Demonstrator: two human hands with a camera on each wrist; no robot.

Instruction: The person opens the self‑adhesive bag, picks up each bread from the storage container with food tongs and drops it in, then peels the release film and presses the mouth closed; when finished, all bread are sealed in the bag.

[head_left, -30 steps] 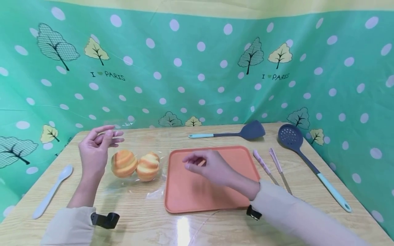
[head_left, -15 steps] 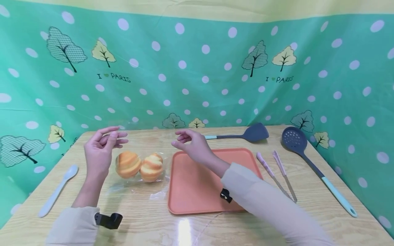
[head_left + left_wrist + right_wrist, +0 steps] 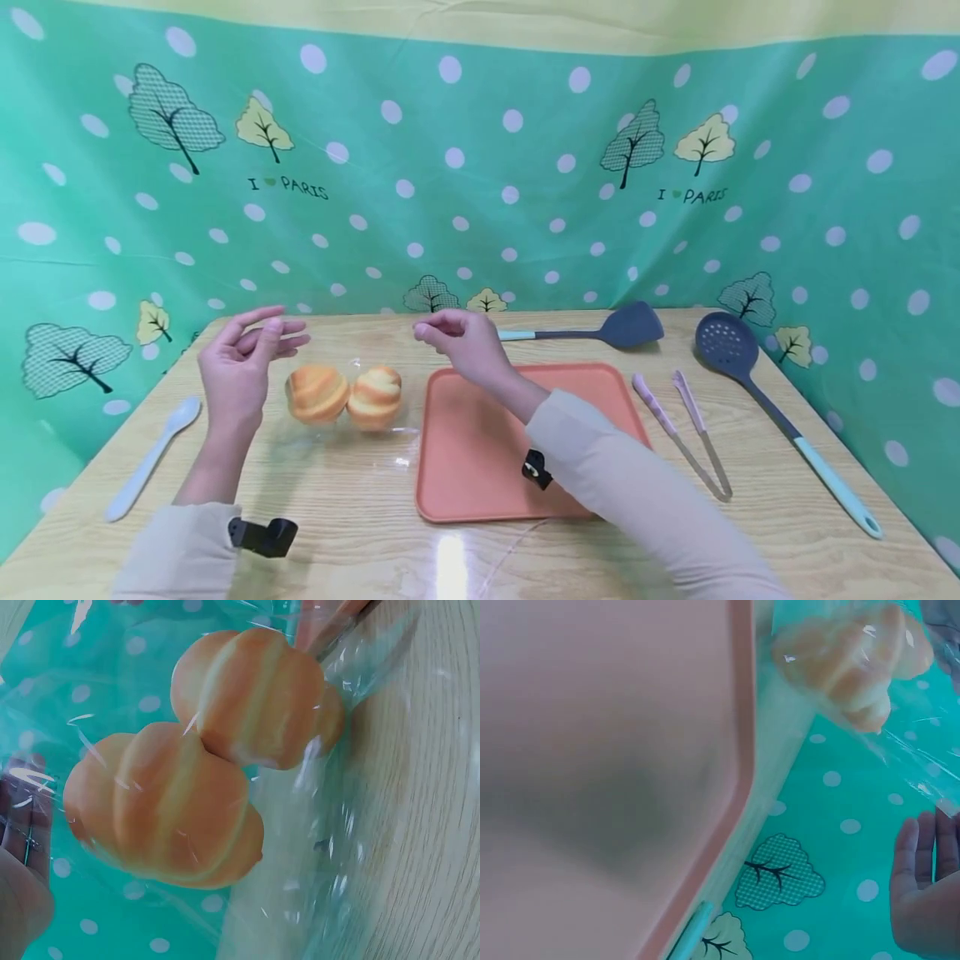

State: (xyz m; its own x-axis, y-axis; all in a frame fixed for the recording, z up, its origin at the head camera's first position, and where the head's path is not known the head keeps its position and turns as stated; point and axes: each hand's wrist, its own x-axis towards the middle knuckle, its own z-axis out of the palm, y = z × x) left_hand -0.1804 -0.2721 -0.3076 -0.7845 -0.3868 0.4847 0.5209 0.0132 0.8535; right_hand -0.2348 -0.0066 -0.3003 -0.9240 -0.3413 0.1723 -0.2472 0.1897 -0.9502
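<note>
Two golden bread rolls (image 3: 318,393) lie side by side in a clear plastic bag (image 3: 341,847), left of the tray. My left hand (image 3: 238,362) is at the bag's left side, thumb bent toward the index finger at the film, the other fingers spread. On the far right side of the bag, my right hand (image 3: 468,346) pinches the film between thumb and fingertips. The right wrist view shows that hand (image 3: 930,892) with its fingertips at the bag's corner. Film glare blurs the bag's outline in the head view.
A pink tray (image 3: 465,475) lies under the right forearm. Tongs (image 3: 654,406) with lilac handles, a dark turner (image 3: 632,327) and a slotted skimmer (image 3: 726,340) lie beyond and right of it. A pale spoon (image 3: 153,462) is at far left. A polka-dot cloth (image 3: 510,192) hangs behind.
My right hand has moved left and away from me, from over the tray to the bag's edge, and its fingertips have come together. The left hand has stayed nearly still; the rolls have shifted slightly.
</note>
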